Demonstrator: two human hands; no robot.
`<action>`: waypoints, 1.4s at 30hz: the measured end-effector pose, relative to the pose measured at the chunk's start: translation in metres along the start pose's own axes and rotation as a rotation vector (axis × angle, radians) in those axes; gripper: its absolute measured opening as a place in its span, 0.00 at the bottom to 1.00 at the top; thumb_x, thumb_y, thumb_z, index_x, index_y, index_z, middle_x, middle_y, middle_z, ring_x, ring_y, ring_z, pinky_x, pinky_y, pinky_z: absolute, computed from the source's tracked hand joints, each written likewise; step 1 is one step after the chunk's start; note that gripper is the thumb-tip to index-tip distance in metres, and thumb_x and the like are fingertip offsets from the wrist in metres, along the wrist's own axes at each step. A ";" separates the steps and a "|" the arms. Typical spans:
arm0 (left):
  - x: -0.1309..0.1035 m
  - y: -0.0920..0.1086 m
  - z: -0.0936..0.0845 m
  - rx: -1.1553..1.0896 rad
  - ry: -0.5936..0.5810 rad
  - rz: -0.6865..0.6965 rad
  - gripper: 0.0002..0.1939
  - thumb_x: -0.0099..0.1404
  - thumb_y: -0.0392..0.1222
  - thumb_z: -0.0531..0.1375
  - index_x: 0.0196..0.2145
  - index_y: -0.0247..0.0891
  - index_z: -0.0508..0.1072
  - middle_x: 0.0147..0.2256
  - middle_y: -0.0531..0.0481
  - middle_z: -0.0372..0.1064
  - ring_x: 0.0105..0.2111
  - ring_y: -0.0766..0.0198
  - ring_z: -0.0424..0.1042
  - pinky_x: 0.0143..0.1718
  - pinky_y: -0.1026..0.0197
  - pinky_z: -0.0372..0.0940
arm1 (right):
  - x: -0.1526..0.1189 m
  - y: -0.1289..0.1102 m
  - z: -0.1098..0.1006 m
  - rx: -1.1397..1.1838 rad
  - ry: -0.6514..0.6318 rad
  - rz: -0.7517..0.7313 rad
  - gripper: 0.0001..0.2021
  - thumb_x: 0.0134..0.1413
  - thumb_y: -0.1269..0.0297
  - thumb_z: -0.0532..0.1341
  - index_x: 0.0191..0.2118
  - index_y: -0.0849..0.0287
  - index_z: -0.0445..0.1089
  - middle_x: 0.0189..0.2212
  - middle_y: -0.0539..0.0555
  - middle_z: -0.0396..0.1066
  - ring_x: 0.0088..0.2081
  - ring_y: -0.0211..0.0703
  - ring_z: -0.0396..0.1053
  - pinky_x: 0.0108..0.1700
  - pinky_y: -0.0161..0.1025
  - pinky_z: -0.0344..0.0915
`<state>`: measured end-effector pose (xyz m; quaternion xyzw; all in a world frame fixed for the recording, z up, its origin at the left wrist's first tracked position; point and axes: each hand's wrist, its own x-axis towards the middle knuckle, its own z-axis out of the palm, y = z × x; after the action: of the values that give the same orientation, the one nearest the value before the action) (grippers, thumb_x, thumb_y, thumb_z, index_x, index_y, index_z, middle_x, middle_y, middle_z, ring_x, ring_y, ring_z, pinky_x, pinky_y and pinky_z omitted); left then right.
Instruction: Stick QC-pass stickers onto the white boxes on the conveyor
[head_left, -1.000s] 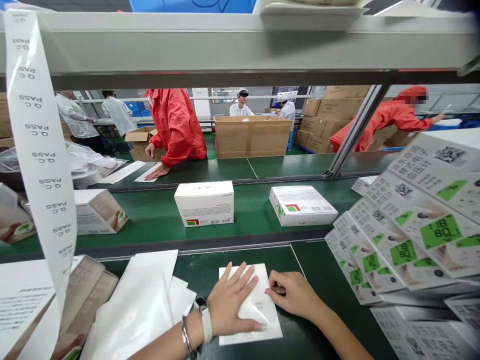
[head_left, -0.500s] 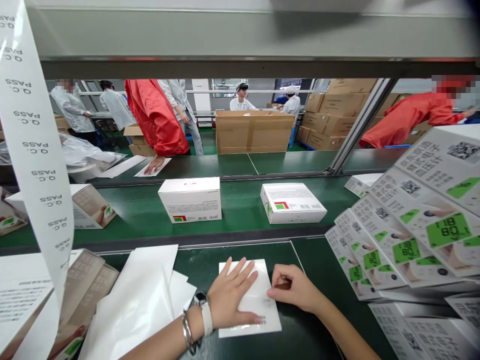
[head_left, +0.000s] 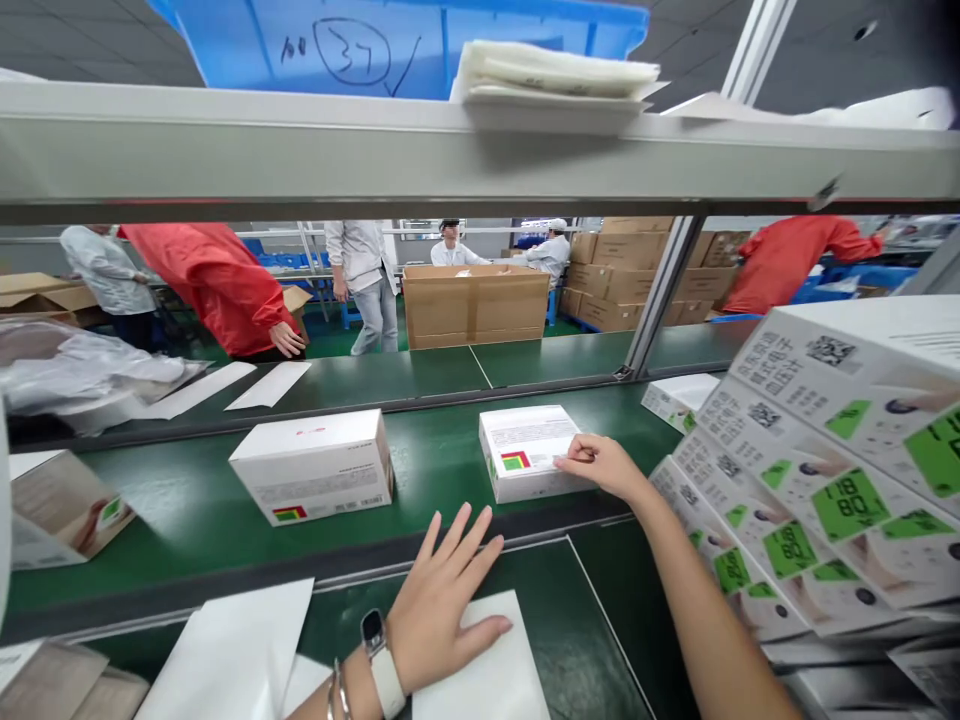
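Note:
My left hand (head_left: 442,605) is spread flat, its fingers apart, over the upper left part of a white sheet or flat packet (head_left: 495,675) on the green bench. My right hand (head_left: 604,465) reaches farther out, with thumb and fingers pinched together. Its fingertips are at the printed face of a white carton (head_left: 536,435) lying on the green belt. Whatever is between those fingers, if anything, is too small to make out. To the left on the belt rests another white carton (head_left: 319,465).
Stacked printed boxes (head_left: 817,500) crowd the right side. White flat packets (head_left: 232,650) lie at lower left. Overhead runs a grey shelf beam (head_left: 300,160) bearing a blue bin (head_left: 420,45). A co-worker in a red jacket (head_left: 202,280) stands across the bench.
My right hand has moved from the white packet's edge to the carton on the belt. My left hand stays spread over the packet. The view has tilted up, and the co-worker's hand has left the far sheet.

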<state>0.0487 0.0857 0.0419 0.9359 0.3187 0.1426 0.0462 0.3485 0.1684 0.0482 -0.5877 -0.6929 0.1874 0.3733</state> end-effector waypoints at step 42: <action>0.091 -0.098 0.018 0.311 -0.030 0.184 0.32 0.59 0.49 0.55 0.57 0.58 0.43 0.58 0.55 0.45 0.55 0.45 0.46 0.49 0.39 0.48 | 0.029 0.014 0.090 0.071 0.278 0.097 0.20 0.49 0.46 0.49 0.20 0.57 0.53 0.14 0.44 0.52 0.19 0.35 0.51 0.22 0.31 0.49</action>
<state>0.0659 0.2193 0.0285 0.9590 0.2492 0.0813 -0.1075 0.2908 0.2151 -0.0118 -0.6271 -0.5983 0.1466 0.4767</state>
